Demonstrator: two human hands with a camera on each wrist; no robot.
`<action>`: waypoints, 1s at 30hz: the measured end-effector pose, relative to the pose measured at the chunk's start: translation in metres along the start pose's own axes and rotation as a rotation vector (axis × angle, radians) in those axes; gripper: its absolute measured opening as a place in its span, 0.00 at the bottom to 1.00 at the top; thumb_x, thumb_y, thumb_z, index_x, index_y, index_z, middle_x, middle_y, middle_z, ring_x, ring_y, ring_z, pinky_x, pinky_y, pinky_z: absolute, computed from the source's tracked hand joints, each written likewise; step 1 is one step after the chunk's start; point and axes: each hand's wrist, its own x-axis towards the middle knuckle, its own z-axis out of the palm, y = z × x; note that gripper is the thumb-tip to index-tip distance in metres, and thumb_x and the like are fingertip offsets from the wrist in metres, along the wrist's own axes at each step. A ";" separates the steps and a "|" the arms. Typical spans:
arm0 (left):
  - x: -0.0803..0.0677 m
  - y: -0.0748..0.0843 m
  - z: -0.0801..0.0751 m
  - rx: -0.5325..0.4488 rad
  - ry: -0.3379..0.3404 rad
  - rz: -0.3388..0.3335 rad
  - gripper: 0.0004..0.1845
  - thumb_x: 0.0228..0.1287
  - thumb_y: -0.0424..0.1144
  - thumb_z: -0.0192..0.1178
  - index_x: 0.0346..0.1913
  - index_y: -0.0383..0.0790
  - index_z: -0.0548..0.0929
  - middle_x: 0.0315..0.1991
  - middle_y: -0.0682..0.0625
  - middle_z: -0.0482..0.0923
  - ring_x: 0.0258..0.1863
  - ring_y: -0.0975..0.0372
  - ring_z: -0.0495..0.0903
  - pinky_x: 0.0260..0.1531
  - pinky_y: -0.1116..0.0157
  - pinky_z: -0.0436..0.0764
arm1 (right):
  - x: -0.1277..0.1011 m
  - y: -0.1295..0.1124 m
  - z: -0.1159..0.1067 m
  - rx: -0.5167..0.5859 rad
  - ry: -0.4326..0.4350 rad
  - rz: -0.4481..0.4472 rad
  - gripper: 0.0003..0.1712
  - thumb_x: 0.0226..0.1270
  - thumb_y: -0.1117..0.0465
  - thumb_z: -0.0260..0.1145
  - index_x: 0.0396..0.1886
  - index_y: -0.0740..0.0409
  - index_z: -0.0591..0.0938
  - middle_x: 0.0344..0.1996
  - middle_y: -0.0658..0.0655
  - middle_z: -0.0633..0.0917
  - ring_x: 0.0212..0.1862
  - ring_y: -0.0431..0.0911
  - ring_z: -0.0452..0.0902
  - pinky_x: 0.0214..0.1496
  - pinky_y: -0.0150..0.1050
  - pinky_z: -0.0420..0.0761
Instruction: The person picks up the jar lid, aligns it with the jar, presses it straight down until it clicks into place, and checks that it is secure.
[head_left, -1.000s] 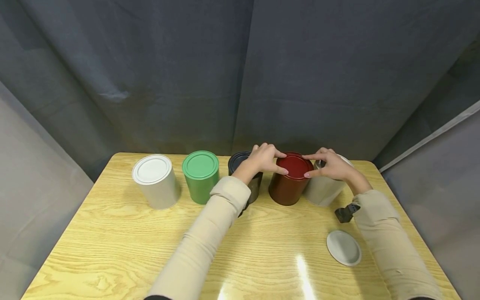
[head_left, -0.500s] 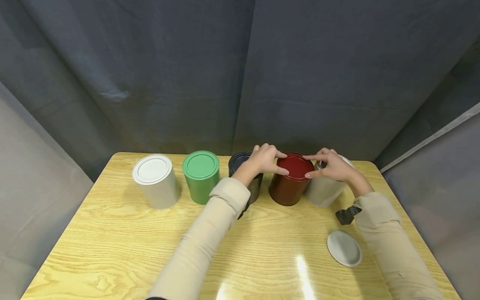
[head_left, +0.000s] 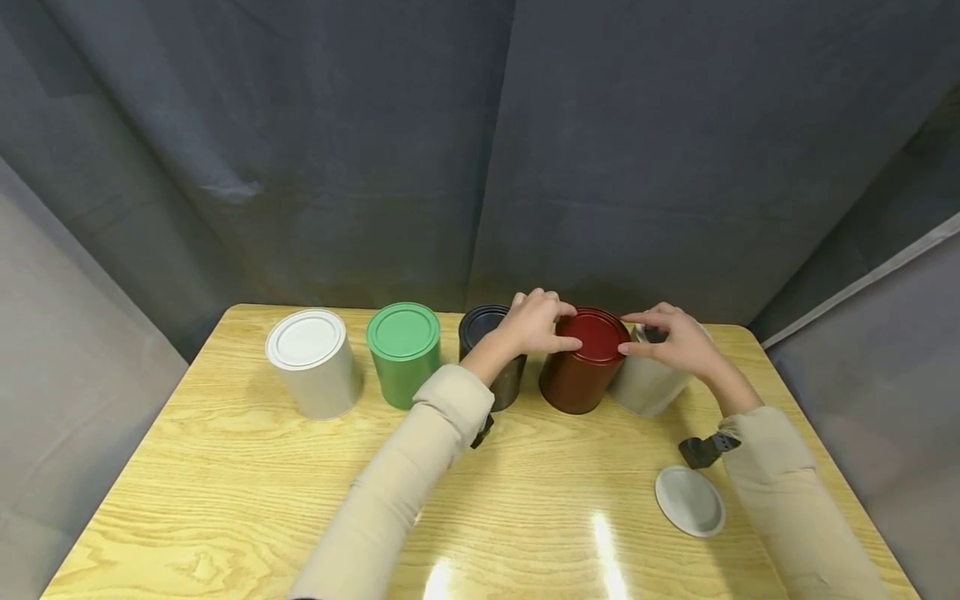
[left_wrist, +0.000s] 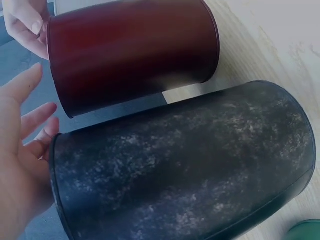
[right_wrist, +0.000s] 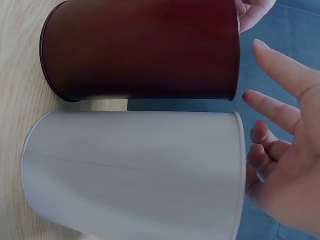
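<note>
A dark red paint can [head_left: 572, 383] with its lid on stands upright in a row of cans at the table's back. Over the left edge of its lid, my left hand [head_left: 532, 323] has thumb and index finger extended; contact with the rim cannot be told. My right hand [head_left: 678, 337] is spread at the lid's right edge, and a small gap separates its fingertips from the rim in the right wrist view. Beneath that hand is an off-white can [right_wrist: 130, 170], its top partly hidden and dark inside. Under my left wrist stands a black can [left_wrist: 185, 165].
Further left are a green can [head_left: 408, 379] and a white can [head_left: 327, 387], both lidded. A loose pale round lid [head_left: 690, 502] lies on the wooden table [head_left: 247, 500] near my right forearm. A dark curtain [head_left: 360, 150] hangs behind the table.
My right hand has shifted slightly right, its fingertips drawing back from the red can's lid. The left hand has barely moved. The cans and the loose lid stay in place.
</note>
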 end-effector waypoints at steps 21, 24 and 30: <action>-0.031 0.020 0.005 -0.253 0.171 0.150 0.32 0.53 0.52 0.63 0.60 0.44 0.69 0.32 0.53 0.71 0.35 0.65 0.65 0.35 0.68 0.59 | -0.038 -0.004 -0.002 0.116 0.142 -0.163 0.21 0.45 0.74 0.71 0.42 0.69 0.77 0.26 0.60 0.72 0.24 0.43 0.63 0.25 0.31 0.65; -0.034 0.025 0.006 -0.262 0.191 0.185 0.32 0.53 0.51 0.64 0.60 0.43 0.69 0.32 0.53 0.71 0.34 0.65 0.65 0.36 0.67 0.60 | -0.045 -0.004 -0.004 0.137 0.146 -0.167 0.22 0.45 0.74 0.71 0.43 0.69 0.76 0.26 0.60 0.72 0.24 0.42 0.64 0.26 0.31 0.65; -0.039 0.037 0.007 -0.296 0.210 0.239 0.32 0.53 0.50 0.64 0.60 0.42 0.69 0.32 0.51 0.72 0.34 0.65 0.65 0.36 0.67 0.61 | -0.058 -0.002 -0.009 0.117 0.151 -0.197 0.24 0.45 0.72 0.72 0.45 0.67 0.77 0.27 0.57 0.72 0.28 0.43 0.65 0.28 0.30 0.67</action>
